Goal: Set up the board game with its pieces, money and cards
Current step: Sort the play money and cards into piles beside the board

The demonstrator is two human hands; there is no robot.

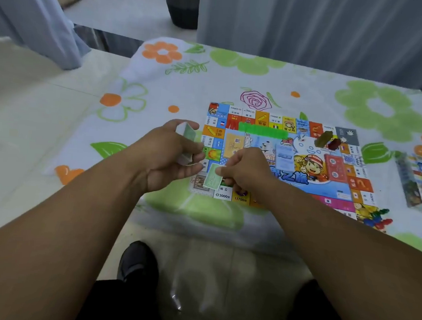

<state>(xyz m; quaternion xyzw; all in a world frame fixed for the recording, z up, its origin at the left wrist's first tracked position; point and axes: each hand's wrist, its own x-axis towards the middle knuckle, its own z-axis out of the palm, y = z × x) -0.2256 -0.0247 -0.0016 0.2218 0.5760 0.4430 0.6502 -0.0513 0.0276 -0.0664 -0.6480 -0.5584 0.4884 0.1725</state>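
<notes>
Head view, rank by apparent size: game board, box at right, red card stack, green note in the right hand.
1. game board
2. box, though the frame edge cuts it off
3. red card stack and green note look alike; the note is nearer the camera, so unranked.

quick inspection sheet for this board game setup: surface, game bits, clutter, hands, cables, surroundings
surface: floral cloth, with the game board laid flat on it
job's things: row of green notes along the board's far side; orange card stack, blue card stack and red card stack in its middle; building pieces near its far right corner; coloured pawns at its near right corner; game box on the cloth to the right
clutter: what looks like clear plastic low by the knees
grippers: left hand holds a stack of notes; right hand pinches a single green note over the board's near left corner
cables: nothing seen
surroundings: grey curtains, dark basket, tiled floor, black shoe
</notes>
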